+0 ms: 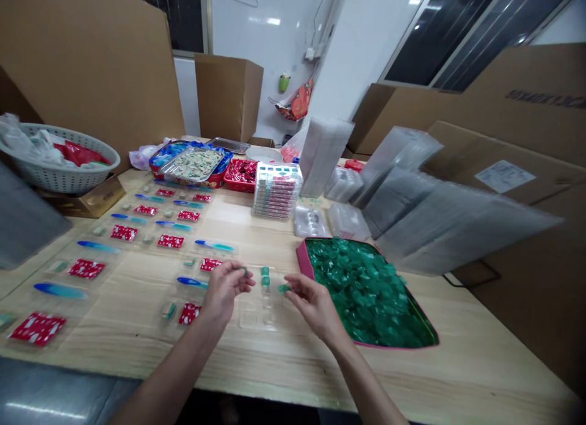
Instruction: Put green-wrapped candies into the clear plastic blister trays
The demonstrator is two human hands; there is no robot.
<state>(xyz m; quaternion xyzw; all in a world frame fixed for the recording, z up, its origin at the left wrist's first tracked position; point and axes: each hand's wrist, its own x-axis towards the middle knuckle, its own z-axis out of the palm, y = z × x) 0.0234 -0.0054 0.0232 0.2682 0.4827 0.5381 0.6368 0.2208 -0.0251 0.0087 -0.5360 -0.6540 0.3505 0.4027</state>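
Observation:
Over a clear plastic blister tray (250, 318) at the front middle of the table, both my hands are closed in pinches. My left hand (223, 290) grips a small dark green piece (244, 271) between its fingertips, at the tray's left side. My right hand (315, 304) pinches another small green piece (284, 287) at the tray's right side. Between them, two green pieces (265, 276) sit in the tray's middle row. To the right, a pink-rimmed box (303, 260) is heaped with shiny green pieces (357, 287).
Left lie rows of clear trays with red packets (86, 268) and blue brush-shaped items (97, 247). Behind stand a stack of filled trays (276, 193), a red tub (240, 184) and a metal tray of small pieces (192, 164). Stacked clear plastic trays (412, 214) lean at right.

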